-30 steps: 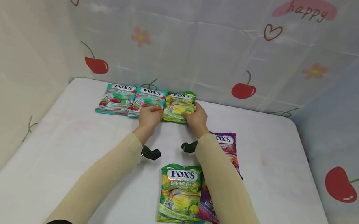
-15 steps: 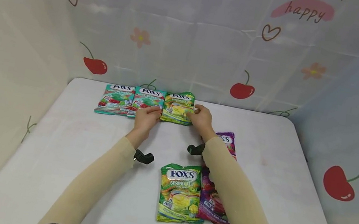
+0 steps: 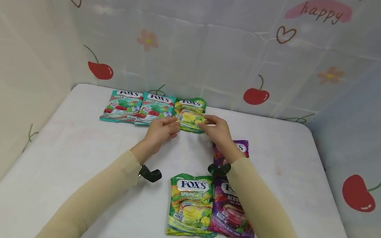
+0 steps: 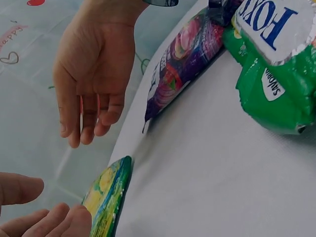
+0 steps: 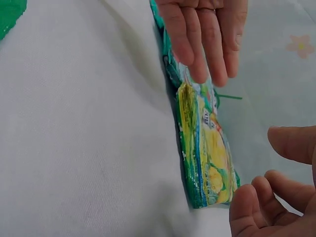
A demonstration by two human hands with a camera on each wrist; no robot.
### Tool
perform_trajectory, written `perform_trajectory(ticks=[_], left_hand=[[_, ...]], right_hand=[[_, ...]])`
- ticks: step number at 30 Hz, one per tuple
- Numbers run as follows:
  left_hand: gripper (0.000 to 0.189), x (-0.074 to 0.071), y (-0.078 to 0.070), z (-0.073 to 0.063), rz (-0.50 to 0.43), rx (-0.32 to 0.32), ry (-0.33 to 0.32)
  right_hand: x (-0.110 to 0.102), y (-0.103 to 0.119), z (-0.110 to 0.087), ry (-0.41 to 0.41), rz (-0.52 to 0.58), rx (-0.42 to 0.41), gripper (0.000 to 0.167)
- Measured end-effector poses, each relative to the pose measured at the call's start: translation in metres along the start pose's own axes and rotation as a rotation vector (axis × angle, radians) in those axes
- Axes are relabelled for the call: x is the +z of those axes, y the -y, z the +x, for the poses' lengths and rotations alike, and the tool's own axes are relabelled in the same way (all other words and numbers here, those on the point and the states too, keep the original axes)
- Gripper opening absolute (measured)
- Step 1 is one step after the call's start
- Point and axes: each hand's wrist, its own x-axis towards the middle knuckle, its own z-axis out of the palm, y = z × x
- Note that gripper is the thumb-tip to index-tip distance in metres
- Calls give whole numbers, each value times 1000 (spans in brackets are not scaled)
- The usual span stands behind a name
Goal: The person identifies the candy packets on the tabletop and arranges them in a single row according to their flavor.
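A green-yellow candy bag [image 3: 189, 112] lies at the table's far edge, beside two teal candy bags [image 3: 122, 106] in a row. My left hand [image 3: 161, 131] hovers just in front of that row, its fingers loosely bent and holding nothing. At the green-yellow bag's right corner is my right hand [image 3: 219, 133], fingers relaxed around no object; the right wrist view shows its fingers [image 5: 244, 207] close beside the bag [image 5: 212, 158]. The left wrist view also has both hands apart from each other, the left one [image 4: 54, 224] low in the corner.
Nearer the front lie another green-yellow candy bag [image 3: 191, 208] and a purple one [image 3: 231, 215], edges touching. A second purple bag [image 3: 219, 158] is partly hidden behind the right wrist. A printed curtain [image 3: 200, 61] hangs behind the white table [image 3: 54, 154].
Both hands have come off the green-yellow bag and drawn back toward me, the right forearm also shifting right. The bags in the far row stay where they were.
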Motion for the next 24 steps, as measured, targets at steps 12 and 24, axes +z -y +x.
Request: perform_trajectory(ticks=[12, 24], left_hand=[[52, -3, 12, -31, 96, -18, 129], [53, -12, 36, -56, 40, -96, 199]], right_hand=[[-25, -12, -56, 105, 190, 10, 53], [-32, -35, -105, 165, 145, -78, 53]])
